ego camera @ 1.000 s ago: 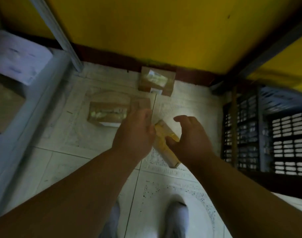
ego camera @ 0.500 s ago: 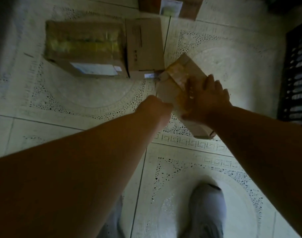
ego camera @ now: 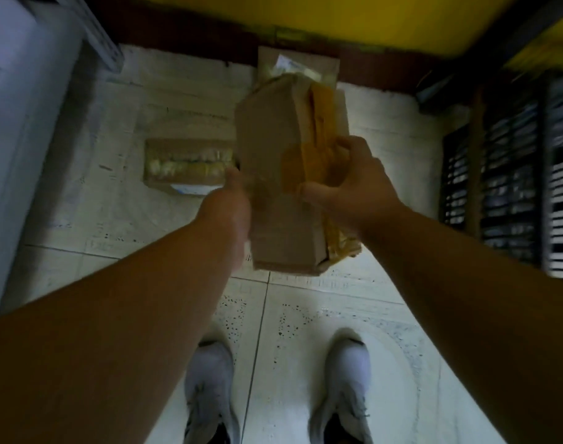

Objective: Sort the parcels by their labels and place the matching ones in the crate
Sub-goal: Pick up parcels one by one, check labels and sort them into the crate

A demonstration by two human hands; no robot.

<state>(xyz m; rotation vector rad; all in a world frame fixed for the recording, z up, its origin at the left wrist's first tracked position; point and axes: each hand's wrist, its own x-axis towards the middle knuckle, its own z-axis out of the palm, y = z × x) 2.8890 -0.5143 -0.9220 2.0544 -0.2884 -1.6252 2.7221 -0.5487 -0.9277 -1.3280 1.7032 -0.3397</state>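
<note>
- The person's shoes (ego camera: 209, 392) stand on the tiled floor (ego camera: 337, 315), nearest of all, toes toward the wall.
- Above them both bare arms reach forward and hold one parcel (ego camera: 273, 174) up in the air, clear of the floor.
- The right hand (ego camera: 347, 184) grasps the parcel's taped right edge, fingers curled over the yellow tape.
- The left hand (ego camera: 232, 200) lies against the parcel's left side; its fingers are hidden behind the box, so I cannot tell whether that grip is clenched round it or only pressing.
- No label shows on the face turned up, so I judge the sorting of this one is not settled yet: it seems to be lifted for a look.
- Beyond it, a flat box (ego camera: 187, 165) lies on the floor to the left, with a pale label at its near edge.
- Farther off, another box (ego camera: 296, 64) sits against the wall (ego camera: 337, 14).
- The dark slatted crate (ego camera: 513, 174) stands to the right, well apart from the parcel; what is inside it I cannot see.
- At least these three parcels appear to be left outside the crate.
</note>
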